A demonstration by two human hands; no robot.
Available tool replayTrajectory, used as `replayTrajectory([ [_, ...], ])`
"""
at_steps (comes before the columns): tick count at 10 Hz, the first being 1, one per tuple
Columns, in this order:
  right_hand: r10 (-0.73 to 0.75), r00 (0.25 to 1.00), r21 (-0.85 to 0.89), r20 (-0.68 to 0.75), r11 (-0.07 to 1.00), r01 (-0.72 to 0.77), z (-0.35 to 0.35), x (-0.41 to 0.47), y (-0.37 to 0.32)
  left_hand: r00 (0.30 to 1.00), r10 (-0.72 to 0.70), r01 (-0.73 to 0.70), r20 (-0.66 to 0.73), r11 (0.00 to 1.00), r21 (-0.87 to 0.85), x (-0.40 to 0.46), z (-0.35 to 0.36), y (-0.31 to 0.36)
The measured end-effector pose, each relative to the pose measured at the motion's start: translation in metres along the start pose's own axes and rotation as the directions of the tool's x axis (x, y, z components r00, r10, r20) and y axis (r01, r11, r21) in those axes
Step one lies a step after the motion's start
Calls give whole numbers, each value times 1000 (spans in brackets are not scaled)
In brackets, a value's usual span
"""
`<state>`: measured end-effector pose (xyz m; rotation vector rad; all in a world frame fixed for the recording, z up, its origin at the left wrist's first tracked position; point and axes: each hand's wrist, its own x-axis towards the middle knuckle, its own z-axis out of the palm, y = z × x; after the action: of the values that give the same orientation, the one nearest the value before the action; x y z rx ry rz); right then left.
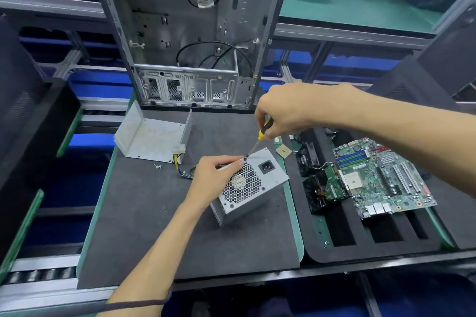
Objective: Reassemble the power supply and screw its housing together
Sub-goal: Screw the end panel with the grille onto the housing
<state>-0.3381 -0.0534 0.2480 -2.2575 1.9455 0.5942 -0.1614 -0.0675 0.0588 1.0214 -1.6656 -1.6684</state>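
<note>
Frankly, power supply (251, 185) lettering unreadable.

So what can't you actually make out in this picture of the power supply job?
All in the head view:
- Screw under the screwdriver tip: too small, and partly hidden by the left hand's fingertips.
- Power supply's far side: hidden by the left hand.
- Screwdriver handle: mostly covered by the right hand.
- Loose screws on the mat: too small to tell their type.
- Motherboard markings: too small and blurred.

Head camera looks forward and down, close over the workbench (159, 226).
</note>
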Motion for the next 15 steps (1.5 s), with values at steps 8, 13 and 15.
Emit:
replayTrajectory([
  [8,1,999,21,37,1000,-1,-6,-1,-5,1000,10,-10,7,1000,2,1,0,0],
  [13,-131,991,-265,-31,957,118,-5,-6,-16,1000,-10,10,-9,1000,1,0,0,1],
  [15,-321,945,-501,57,810,305,-11,-4,-27,999,-21,21,-32,1000,5,-1,2,0],
])
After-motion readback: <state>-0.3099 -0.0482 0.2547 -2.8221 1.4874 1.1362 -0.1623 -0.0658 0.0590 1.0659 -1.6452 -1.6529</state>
